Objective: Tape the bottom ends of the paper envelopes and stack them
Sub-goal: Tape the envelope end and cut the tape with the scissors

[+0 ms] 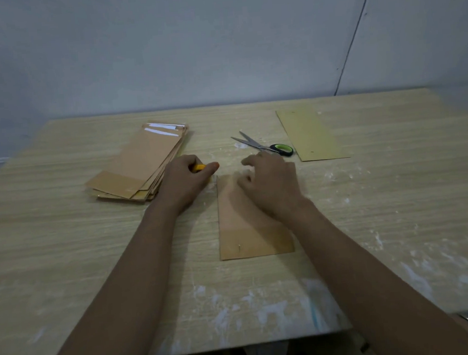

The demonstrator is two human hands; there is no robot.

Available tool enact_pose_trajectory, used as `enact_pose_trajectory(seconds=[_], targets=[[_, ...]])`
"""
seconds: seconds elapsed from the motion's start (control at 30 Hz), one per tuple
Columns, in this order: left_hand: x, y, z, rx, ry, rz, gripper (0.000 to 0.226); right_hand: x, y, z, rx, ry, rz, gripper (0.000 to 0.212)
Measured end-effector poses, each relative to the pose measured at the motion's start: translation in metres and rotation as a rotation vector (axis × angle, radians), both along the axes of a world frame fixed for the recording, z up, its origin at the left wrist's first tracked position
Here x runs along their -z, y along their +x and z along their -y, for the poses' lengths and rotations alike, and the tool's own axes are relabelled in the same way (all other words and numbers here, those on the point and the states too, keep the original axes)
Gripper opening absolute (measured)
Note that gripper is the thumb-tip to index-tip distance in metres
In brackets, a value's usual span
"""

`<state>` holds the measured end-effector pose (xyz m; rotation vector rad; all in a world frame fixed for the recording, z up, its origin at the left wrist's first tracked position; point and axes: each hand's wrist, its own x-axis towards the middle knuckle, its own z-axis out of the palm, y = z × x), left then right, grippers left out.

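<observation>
A brown paper envelope lies flat in the middle of the table, its near end showing a darker band. My left hand sits at the envelope's far left corner and grips a small orange-yellow object, mostly hidden in the fist. My right hand hovers over the far end of the envelope with fingers loosely curled; I cannot tell whether it pinches anything. A fanned stack of brown envelopes lies to the left, touching my left hand's side.
Scissors with a green-black handle lie beyond my right hand. A single yellowish envelope lies at the back right. The wooden table has white smears; its near edge is by my forearms. A grey wall stands behind.
</observation>
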<state>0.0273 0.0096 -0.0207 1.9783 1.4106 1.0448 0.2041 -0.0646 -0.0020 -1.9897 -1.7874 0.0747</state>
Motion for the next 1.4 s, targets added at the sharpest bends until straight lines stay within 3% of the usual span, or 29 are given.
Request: enact_pose_trajectory(seconds=[0.1,0.23,0.43,0.5,0.57,0.83,0.93,1.1,1.4], targets=[[0.001,-0.001,-0.001,0.014,-0.027,0.019,0.051,0.003,0.017,-0.016,0.250,0.111,-0.067,0.039],[0.001,-0.002,-0.002,0.021,-0.033,0.030,0.052,0.005,0.031,-0.030,0.417,-0.104,-0.045,0.049],[0.001,-0.007,-0.006,0.072,-0.083,0.001,0.056,-0.003,0.035,-0.030,0.436,-0.156,-0.066,0.053],[0.001,-0.008,-0.005,0.107,-0.153,0.085,0.057,-0.006,0.036,-0.029,0.434,-0.186,-0.070,0.054],[0.000,-0.009,-0.004,0.141,-0.217,0.175,0.047,-0.009,0.035,-0.028,0.427,-0.210,-0.081,0.051],[-0.003,-0.021,-0.004,0.190,-0.114,0.125,0.007,-0.013,0.017,-0.012,0.334,-0.205,-0.092,0.035],[0.001,-0.026,-0.010,0.162,-0.149,0.188,0.014,-0.015,0.012,0.004,0.268,-0.102,-0.098,0.036],[0.000,-0.029,-0.013,0.162,-0.168,0.207,0.026,-0.021,0.006,0.038,0.279,-0.090,0.057,0.038],[-0.002,-0.028,-0.011,0.164,-0.111,0.133,0.018,-0.016,-0.018,0.074,0.190,-0.047,0.172,0.037]])
